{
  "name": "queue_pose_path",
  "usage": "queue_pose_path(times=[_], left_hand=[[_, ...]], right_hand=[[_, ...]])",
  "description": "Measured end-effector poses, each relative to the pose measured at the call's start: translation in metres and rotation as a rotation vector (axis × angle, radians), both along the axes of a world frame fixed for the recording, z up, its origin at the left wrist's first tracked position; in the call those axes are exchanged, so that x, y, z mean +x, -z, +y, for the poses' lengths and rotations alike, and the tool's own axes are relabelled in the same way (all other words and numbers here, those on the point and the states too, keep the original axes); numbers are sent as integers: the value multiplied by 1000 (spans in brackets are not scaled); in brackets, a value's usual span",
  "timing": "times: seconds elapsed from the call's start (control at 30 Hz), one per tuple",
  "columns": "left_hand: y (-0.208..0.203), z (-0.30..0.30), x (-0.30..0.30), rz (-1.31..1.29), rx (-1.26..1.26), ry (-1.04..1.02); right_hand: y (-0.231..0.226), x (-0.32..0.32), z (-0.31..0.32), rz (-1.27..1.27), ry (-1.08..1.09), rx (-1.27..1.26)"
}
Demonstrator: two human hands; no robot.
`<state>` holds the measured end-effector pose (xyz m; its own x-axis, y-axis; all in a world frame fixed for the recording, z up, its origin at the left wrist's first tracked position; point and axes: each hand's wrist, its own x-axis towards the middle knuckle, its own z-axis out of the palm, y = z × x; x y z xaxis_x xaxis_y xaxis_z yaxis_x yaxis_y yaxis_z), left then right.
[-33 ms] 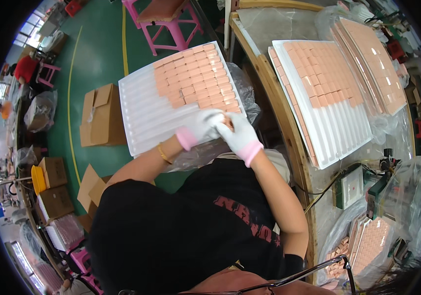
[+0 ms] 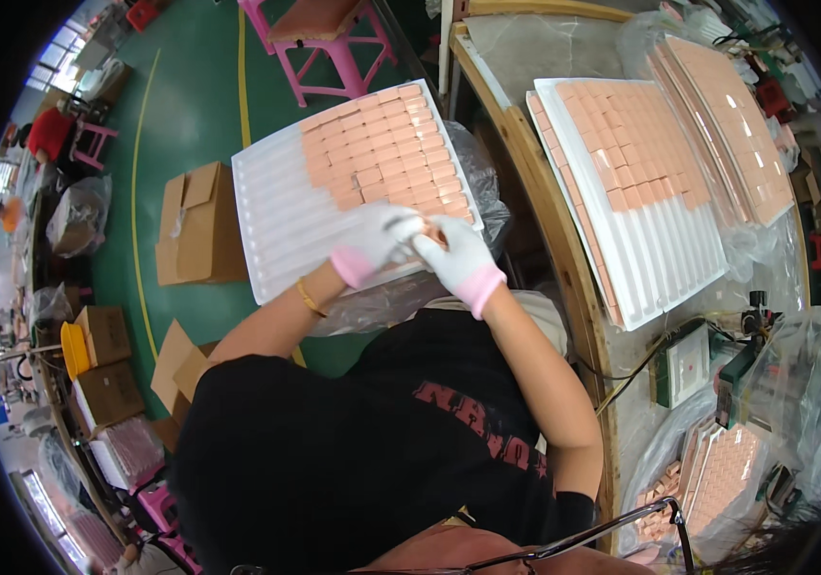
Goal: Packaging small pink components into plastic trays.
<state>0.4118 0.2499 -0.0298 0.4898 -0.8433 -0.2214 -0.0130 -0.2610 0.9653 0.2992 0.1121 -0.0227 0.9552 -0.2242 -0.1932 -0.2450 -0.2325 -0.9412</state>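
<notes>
My hands, in white gloves with pink cuffs, meet above the near right part of a white ribbed tray. My right hand is curled, its thumb and fingers drawn in around a small pinkish piece that shows only in part between the gloves. My left hand is blurred, close against the right one at its fingertips; I can't make out how far its fingers are spread or whether it grips anything.

The tray lies in front of me, slightly turned. Pink blocks sit in close rows over its far right part, reaching toward my hands along the right side. The left side and the near strip are bare grooves, so I judge it roughly half filled; what lies right under my gloves is hidden.

To my right, on the surface, another white tray is in a similar state: blocks cover its far part, while its near grooves are bare. Beyond it leans a stack of block-covered sheets, which look full. Nearer me, clear plastic surrounds more pink blocks, some in neat rows and some loose.
</notes>
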Motion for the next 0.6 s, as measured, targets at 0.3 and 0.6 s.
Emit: queue_pose_path(times=[0.3, 0.6], left_hand=[[21, 54, 57, -666, 144, -380], [36, 53, 60, -782, 6, -390]], right_hand=[[56, 62, 68, -707, -350, -865], [71, 59, 62, -452, -463, -1016]])
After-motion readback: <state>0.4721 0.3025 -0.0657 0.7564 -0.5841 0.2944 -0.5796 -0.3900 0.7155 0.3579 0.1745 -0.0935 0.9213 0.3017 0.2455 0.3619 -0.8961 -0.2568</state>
